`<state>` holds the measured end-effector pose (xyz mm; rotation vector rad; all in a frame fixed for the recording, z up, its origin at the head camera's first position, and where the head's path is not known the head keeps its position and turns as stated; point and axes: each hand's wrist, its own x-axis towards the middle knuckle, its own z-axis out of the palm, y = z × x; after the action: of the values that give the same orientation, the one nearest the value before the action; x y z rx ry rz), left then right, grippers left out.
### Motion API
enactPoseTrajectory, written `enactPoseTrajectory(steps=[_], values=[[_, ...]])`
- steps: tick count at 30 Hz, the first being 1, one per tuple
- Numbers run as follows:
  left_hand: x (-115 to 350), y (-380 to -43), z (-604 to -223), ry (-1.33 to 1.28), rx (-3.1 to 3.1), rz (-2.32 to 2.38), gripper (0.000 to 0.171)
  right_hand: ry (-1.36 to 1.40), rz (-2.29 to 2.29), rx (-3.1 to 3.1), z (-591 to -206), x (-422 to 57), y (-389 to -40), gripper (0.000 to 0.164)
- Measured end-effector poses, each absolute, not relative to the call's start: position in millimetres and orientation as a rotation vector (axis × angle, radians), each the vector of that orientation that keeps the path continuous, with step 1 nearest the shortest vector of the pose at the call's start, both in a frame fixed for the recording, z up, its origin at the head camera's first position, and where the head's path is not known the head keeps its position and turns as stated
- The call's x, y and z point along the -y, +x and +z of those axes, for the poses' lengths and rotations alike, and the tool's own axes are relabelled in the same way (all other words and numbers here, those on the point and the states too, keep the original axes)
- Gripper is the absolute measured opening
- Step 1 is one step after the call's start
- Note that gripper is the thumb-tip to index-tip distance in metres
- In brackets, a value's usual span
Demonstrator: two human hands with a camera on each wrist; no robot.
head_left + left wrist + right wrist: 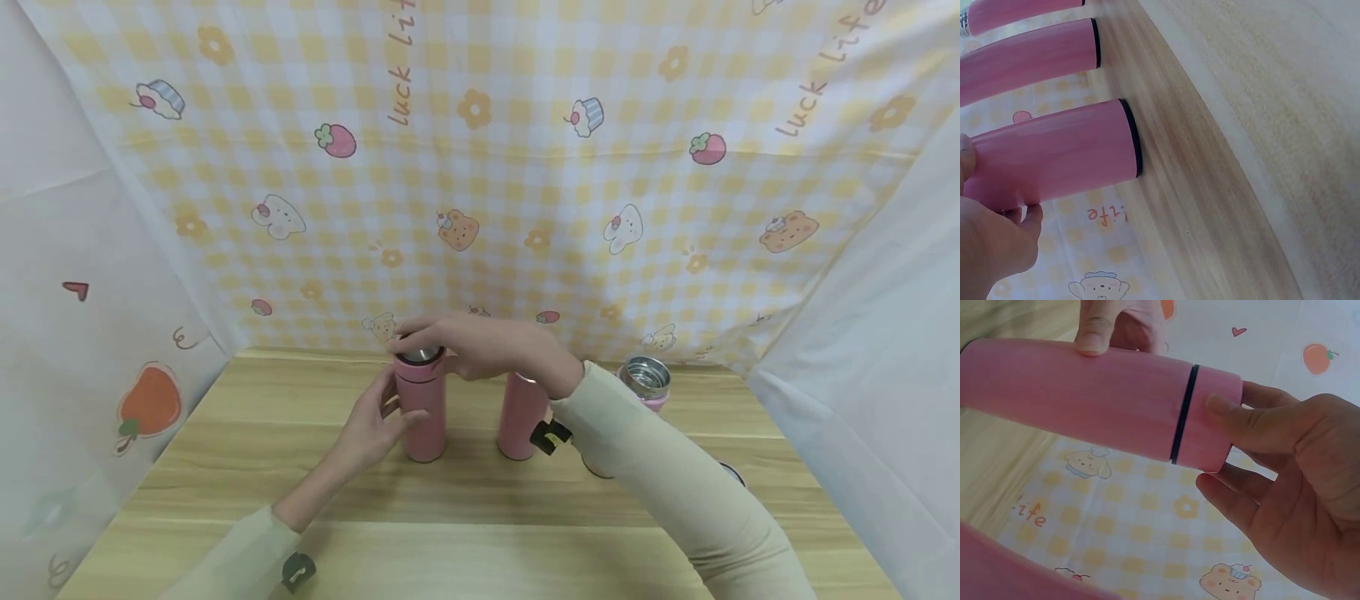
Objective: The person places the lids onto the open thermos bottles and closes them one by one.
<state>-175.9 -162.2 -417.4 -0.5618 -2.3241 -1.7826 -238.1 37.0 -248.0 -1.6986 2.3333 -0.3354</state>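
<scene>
A pink thermos bottle (423, 429) stands upright on the wooden table, left of the middle. My left hand (371, 425) holds its body from the left side, thumb across the front. Over its top, my right hand (487, 343) grips the pink lid (1213, 419) between thumb and fingers. The lid sits on the bottle above a thin dark seam, and a silvery disc shows on top. In the right wrist view, the left thumb (1093, 337) presses on the bottle body. A second pink bottle (519, 421) stands to the right, its top partly hidden by my right wrist.
Farther right, an uncapped pink bottle (647, 379) shows its steel mouth, mostly behind my right sleeve (660, 475). A round rim (732, 474) peeks out beyond that sleeve. Behind the table (420, 550) hangs a yellow checked cloth (525, 183); white cloth (67, 250) closes the sides.
</scene>
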Motion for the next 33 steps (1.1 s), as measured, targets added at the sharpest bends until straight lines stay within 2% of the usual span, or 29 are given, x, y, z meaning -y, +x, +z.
enactPoseTrajectory(steps=[7,15,33], values=[[162.9,-177.0,-416.9,-0.61,2.311,-1.795,0.078,-1.667,-0.352,-2.29,-244.2,-33.5,-239.2,0.059],[162.1,-179.0,-419.1,-0.636,2.284,-1.846,0.078,-1.657,-0.347,-2.322,-243.3,-33.6,-236.9,0.064],[161.6,-178.3,-419.0,-0.596,2.278,-1.835,0.077,-1.63,-0.327,-2.348,-241.7,-29.5,-236.3,0.061]])
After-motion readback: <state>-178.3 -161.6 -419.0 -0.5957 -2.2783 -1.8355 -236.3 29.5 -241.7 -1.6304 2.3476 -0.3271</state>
